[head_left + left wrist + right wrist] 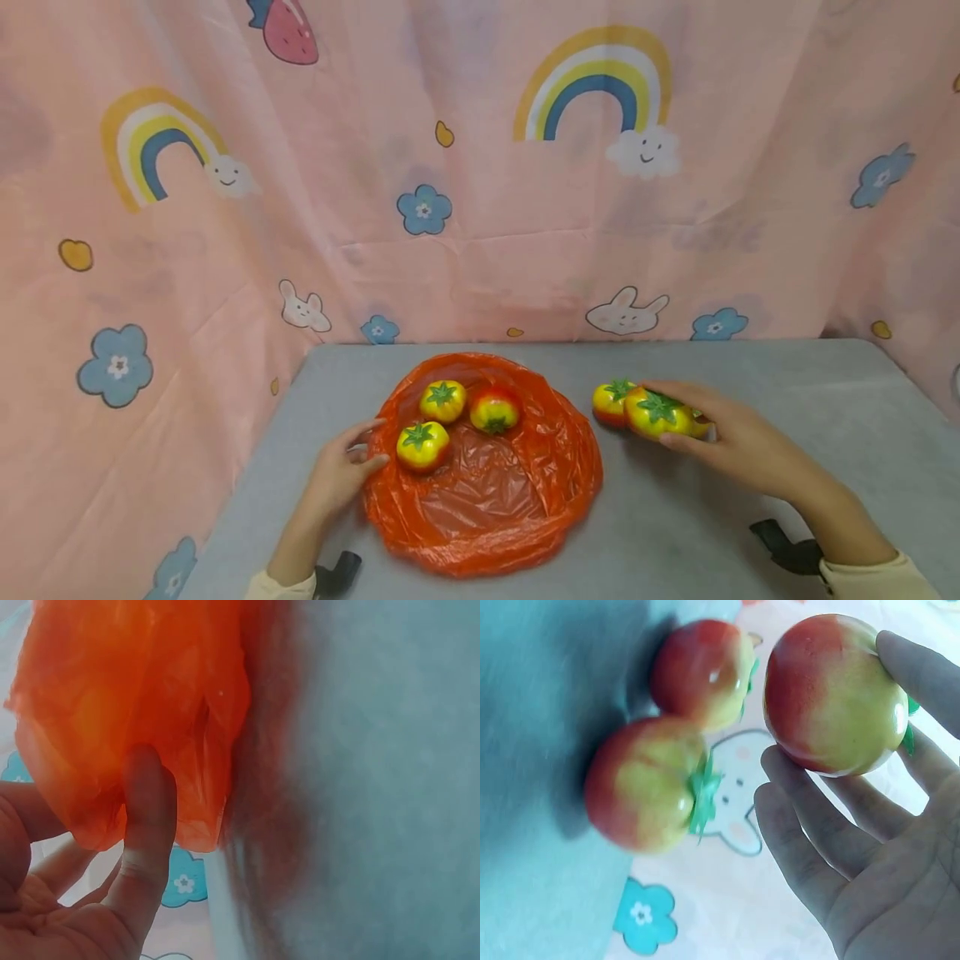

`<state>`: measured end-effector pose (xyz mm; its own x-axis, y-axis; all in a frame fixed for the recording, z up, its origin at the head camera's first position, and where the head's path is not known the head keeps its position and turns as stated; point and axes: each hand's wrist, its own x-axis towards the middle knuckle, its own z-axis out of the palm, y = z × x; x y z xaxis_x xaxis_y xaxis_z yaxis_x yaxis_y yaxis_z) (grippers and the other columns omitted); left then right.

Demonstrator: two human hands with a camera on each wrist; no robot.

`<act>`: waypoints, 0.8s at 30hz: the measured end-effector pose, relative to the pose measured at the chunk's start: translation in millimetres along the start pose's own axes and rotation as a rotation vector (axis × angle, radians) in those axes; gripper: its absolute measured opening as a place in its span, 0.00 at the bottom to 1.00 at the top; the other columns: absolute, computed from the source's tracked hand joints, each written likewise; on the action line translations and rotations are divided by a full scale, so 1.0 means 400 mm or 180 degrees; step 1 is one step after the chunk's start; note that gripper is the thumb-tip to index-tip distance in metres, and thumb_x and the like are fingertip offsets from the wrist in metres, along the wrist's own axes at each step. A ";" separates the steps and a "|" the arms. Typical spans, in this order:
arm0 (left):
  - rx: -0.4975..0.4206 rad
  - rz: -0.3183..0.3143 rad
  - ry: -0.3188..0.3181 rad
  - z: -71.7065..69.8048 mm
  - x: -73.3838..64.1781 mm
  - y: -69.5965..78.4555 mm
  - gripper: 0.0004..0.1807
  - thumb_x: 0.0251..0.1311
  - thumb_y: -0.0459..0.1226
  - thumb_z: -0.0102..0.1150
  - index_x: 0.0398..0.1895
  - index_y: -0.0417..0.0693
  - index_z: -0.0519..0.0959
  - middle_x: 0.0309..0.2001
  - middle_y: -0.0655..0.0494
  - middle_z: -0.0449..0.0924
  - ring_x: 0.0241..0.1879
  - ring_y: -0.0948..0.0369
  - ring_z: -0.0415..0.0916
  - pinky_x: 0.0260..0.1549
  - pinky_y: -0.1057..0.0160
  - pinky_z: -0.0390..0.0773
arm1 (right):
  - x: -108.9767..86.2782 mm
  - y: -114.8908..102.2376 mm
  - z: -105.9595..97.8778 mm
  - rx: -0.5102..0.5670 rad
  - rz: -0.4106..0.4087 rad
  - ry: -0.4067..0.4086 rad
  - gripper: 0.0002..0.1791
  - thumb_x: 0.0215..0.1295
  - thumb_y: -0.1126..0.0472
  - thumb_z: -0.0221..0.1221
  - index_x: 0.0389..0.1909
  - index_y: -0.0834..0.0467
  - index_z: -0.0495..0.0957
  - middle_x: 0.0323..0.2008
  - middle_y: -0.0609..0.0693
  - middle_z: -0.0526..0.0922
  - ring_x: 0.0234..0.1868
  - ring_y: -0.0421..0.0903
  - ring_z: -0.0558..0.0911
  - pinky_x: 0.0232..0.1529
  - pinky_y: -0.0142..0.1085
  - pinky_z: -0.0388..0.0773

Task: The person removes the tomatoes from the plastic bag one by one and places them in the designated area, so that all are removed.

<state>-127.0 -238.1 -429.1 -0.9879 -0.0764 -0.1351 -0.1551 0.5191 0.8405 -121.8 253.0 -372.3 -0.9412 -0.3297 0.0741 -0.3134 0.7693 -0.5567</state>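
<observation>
My right hand (731,429) grips a yellow-and-red toy tomato (836,697) with a green leafy top, thumb on one side and fingertips on the other. In the right wrist view the held tomato is above the table, and two more, a nearer tomato (645,784) and a farther tomato (701,675), sit beside it. The left hand (341,471) holds the left rim of an orange-red plastic bag (525,533), its fingers at the film. Inside the spread-open bag lie three similar tomatoes: a front one (422,447), a back one (442,402) and a redder one (495,410).
The grey table (675,533) runs back to a pink printed curtain (480,275), which hangs behind it and along the left. Dark straps or mounts (791,550) show at both wrists.
</observation>
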 end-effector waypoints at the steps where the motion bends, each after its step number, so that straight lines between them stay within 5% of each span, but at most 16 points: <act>1: 0.0016 -0.0004 0.0005 0.002 0.000 -0.002 0.27 0.59 0.29 0.66 0.64 0.49 0.76 0.58 0.39 0.77 0.42 0.56 0.83 0.38 0.59 0.85 | 0.000 0.008 -0.005 -0.0031 0.0005 0.0017 0.35 0.64 0.41 0.63 0.72 0.40 0.65 0.67 0.58 0.71 0.59 0.61 0.74 0.49 0.61 0.78; 9: 0.0086 -0.0010 0.0030 0.003 0.000 -0.003 0.26 0.59 0.28 0.66 0.61 0.47 0.78 0.56 0.39 0.77 0.45 0.53 0.84 0.40 0.56 0.86 | -0.004 0.057 -0.040 -0.0227 -0.0020 0.0195 0.35 0.65 0.45 0.64 0.72 0.44 0.66 0.66 0.57 0.73 0.56 0.56 0.76 0.44 0.39 0.79; 16: 0.0085 -0.0036 0.0062 0.001 0.001 0.002 0.25 0.58 0.29 0.67 0.61 0.48 0.78 0.54 0.40 0.76 0.43 0.55 0.83 0.40 0.58 0.85 | -0.011 0.080 -0.064 -0.0201 0.0202 0.0112 0.38 0.67 0.45 0.62 0.74 0.51 0.63 0.67 0.66 0.68 0.57 0.64 0.73 0.48 0.58 0.79; 24: 0.0051 -0.0091 0.0078 0.000 0.002 0.002 0.25 0.59 0.29 0.67 0.61 0.50 0.78 0.54 0.41 0.75 0.40 0.58 0.81 0.38 0.61 0.85 | -0.011 0.114 -0.083 -0.0244 0.0231 0.0153 0.38 0.67 0.45 0.62 0.74 0.54 0.62 0.67 0.67 0.67 0.59 0.65 0.72 0.50 0.62 0.77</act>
<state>-127.7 -237.7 -428.4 -0.9829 -0.1121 -0.1460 -0.1834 0.5299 0.8280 -136.0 307.7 -370.6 -0.9662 -0.2464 0.0763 -0.2511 0.8305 -0.4973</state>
